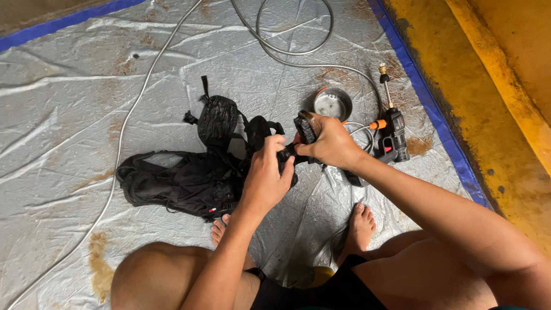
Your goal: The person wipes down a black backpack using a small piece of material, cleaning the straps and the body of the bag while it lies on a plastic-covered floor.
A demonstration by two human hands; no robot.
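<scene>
- Strap end of black backpack point(189, 178): hidden under left hand point(265, 172) fingers.
- Brush point(305, 127): mostly covered by right hand point(330, 140) fingers, bristles not seen.
- Hose point(120, 143): cut off at picture edges.
- Yellow thing point(321, 275) between thighs: too hidden to tell.

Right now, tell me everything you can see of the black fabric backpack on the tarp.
The black fabric backpack lies flat and crumpled on the silver plastic tarp, looking wet and limp. Straps and a padded section stretch up from it. The left hand grips a strap end, while the right hand presses a dark scrubbing brush against it. A bare foot touches its lower edge.
</scene>
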